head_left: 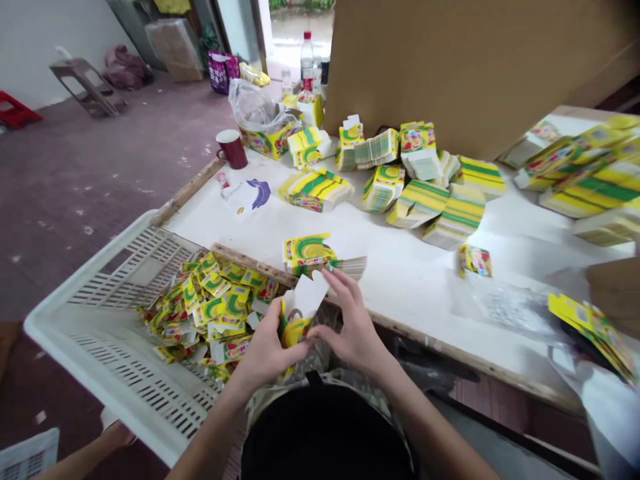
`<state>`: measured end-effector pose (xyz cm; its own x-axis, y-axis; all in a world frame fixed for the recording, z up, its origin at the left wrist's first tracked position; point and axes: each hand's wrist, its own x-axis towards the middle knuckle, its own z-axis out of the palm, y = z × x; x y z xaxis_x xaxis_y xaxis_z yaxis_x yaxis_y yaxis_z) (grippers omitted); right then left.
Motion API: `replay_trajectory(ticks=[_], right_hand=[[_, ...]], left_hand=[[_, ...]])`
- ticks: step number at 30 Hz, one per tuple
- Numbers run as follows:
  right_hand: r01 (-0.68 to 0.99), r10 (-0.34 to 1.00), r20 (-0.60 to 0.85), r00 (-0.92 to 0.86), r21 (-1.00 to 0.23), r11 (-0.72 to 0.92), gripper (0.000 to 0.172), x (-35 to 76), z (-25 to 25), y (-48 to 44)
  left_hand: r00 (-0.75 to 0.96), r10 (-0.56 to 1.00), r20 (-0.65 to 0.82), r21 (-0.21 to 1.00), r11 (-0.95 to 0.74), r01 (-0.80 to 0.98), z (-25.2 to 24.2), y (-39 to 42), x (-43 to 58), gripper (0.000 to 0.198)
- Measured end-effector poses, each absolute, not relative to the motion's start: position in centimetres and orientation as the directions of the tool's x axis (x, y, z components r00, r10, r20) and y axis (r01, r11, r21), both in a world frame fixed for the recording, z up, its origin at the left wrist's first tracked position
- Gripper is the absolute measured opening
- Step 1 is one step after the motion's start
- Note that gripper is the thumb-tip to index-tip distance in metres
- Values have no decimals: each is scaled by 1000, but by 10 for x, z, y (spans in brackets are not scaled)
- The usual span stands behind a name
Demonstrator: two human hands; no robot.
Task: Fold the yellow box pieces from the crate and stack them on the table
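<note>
My left hand (273, 347) is closed around a small yellow-green carton (294, 327) whose white flaps (309, 293) stand up open. My right hand (350, 320) is at the carton's right side, thumb near its edge and index finger by the top of the flap; the fingers are apart. Just behind my hands, a stack of flat cartons (310, 250) lies at the table's edge. To the left, a white plastic crate (105, 320) holds a heap of small yellow-green cartons (215, 307).
Bundles of flat cartons (420, 200) lie across the white table (400, 280), beneath a large cardboard sheet (440, 67). A dark red mug (233, 150) stands at the back left corner, near a bottle (307, 63). Clear plastic (515, 310) lies at right. Another person's hand (117, 433) shows below the crate.
</note>
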<state>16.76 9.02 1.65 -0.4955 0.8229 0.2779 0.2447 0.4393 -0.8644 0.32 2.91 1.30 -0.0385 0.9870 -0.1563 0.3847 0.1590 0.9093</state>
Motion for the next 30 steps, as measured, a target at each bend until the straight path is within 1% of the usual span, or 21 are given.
replay_trajectory(ticks=[1,2,3,4,5,7,9,10,12,14,15,17,18,19,20,21,22,24,26,28,30], right_hand=[[130,867,196,-458,-950,283,74,167,13,89],[2,885,92,-457,-994,105,73,165,9,87],[-106,877,-14,-480,-992,-74,70,162,6,85],[-180,856,-110,-504,-957,-229,67,159,4,83],[-223,839,-188,-511,-914,-340,67,155,3,81],[-263,834,-280,-476,-860,-438,76,149,4,80],[-285,839,-321,-440,-836,-469,87,143,7,81],[-292,834,-337,-437,-823,-486,90,142,8,81],[-296,821,-362,-441,-805,-514,86,140,9,81],[-270,853,-353,-386,-841,-470,78,141,8,80],[-241,888,-320,-331,-881,-407,75,143,6,78],[-131,953,-160,-258,-971,-199,71,147,4,74],[-56,958,-46,-283,-996,-64,70,149,3,72],[13,934,70,-351,-997,80,67,151,1,70],[64,880,164,-445,-975,214,64,152,0,70],[100,817,221,-533,-942,319,61,153,-1,70],[130,772,240,-589,-914,384,57,154,-3,71],[186,772,225,-595,-896,404,52,154,-6,74],[230,818,182,-546,-906,355,50,155,-10,79],[239,841,164,-515,-915,324,51,157,-13,82],[236,862,165,-479,-922,307,52,158,-15,83]], left_hand=[[-71,989,-130,897,148,417,11,28,7,59],[-95,991,-95,881,128,455,10,26,10,63],[-108,993,-51,865,98,492,7,25,12,66],[-114,993,-1,848,62,526,5,23,14,69],[-113,993,46,831,25,556,2,22,15,71],[-106,987,124,792,-34,609,-4,20,16,72],[-102,977,189,744,-75,664,-9,18,18,72],[-102,970,220,719,-90,689,-11,18,19,72],[-103,960,259,687,-109,718,-12,18,22,68],[-107,969,225,692,-82,717,-10,20,23,63],[-109,978,175,708,-48,704,-8,21,23,61],[-100,994,38,757,37,652,-4,23,21,62],[-83,996,-13,783,62,619,-4,25,20,60],[-60,997,-42,805,69,589,-4,26,19,55],[-33,998,-48,822,58,566,-4,28,18,49],[-17,999,-43,834,45,550,-5,29,18,45],[-22,999,-37,841,43,540,-7,30,17,44],[-85,995,-52,847,89,523,-9,31,17,51],[-146,987,-70,851,136,507,-9,31,18,63],[-156,986,-53,841,128,525,-8,30,18,63],[-151,988,-29,802,113,587,-6,28,18,59]])
